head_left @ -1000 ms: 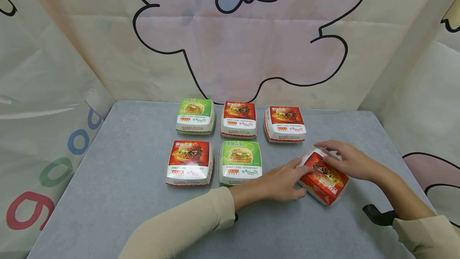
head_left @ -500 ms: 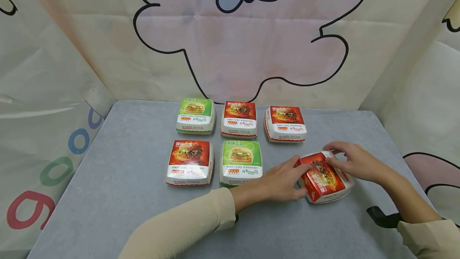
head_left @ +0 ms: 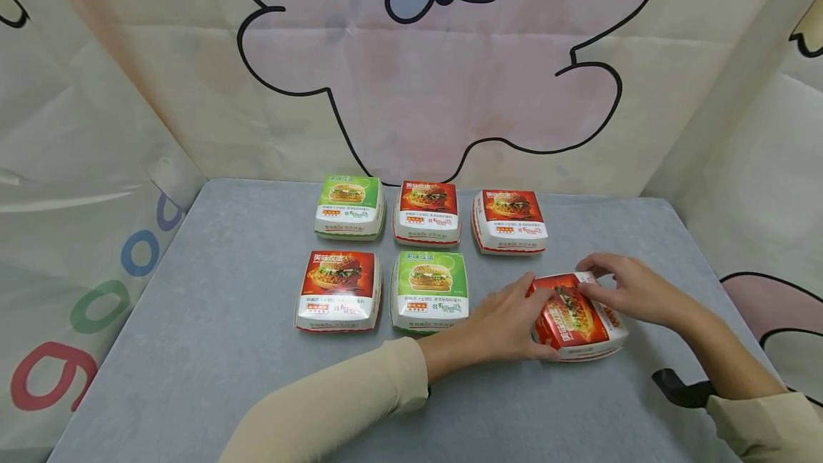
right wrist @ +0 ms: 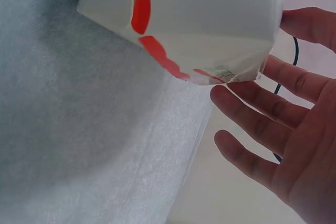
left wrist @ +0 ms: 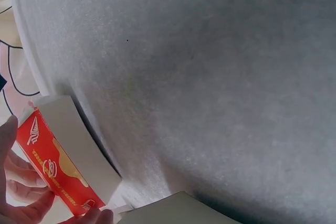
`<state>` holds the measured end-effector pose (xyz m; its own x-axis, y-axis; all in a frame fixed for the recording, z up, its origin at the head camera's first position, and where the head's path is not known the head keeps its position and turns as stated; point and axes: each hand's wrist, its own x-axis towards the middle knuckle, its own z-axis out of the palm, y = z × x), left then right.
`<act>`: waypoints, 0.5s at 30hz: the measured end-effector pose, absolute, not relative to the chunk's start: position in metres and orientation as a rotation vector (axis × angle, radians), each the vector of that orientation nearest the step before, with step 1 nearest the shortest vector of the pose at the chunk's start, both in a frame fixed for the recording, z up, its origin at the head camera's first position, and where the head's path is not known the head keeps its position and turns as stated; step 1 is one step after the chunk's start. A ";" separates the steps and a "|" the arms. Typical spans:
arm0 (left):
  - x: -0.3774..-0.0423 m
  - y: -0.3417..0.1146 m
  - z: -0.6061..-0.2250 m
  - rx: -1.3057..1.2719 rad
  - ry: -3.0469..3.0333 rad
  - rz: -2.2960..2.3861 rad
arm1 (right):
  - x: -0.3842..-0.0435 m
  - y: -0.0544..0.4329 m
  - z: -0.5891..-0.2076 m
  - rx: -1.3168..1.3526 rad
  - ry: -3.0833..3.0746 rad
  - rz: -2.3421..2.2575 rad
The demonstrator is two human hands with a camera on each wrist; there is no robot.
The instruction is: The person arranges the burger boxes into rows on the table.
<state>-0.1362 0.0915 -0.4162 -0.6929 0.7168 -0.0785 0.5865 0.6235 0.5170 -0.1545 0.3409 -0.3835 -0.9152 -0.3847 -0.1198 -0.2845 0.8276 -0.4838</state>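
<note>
A red and white burger box (head_left: 574, 316) sits turned at an angle on the right part of the table, between both hands. My left hand (head_left: 501, 320) grips its left end, thumb near the front edge and fingers at the top. In the left wrist view the box's red end panel (left wrist: 58, 163) shows between the fingers. My right hand (head_left: 633, 291) pinches the far right corner of the box. In the right wrist view, the white underside (right wrist: 215, 19) is seen with the thumb and fingers at one corner, while the lower fingers spread free.
Behind stand a green box (head_left: 349, 207), a red box (head_left: 427, 214) and another red box (head_left: 510, 223). Nearer are a red box (head_left: 338, 291) and a green box (head_left: 430, 290), the latter close to the left forearm. All rest on the grey table (head_left: 193, 349), with printed cloth walls around.
The held burger box has turned clockwise, its printed end swinging toward the left hand. My right hand has shifted slightly right. The left thumb now lies further along the box's front edge.
</note>
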 end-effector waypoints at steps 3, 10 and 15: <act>-0.136 0.091 -0.416 1.058 2.599 0.664 | -0.154 0.339 -0.384 -0.522 2.798 -0.693; -0.137 0.092 -0.416 1.083 2.633 0.625 | -0.153 0.335 -0.383 -0.553 2.771 -0.706; -0.137 0.092 -0.415 1.076 2.632 0.628 | -0.153 0.333 -0.381 -0.627 2.716 -0.753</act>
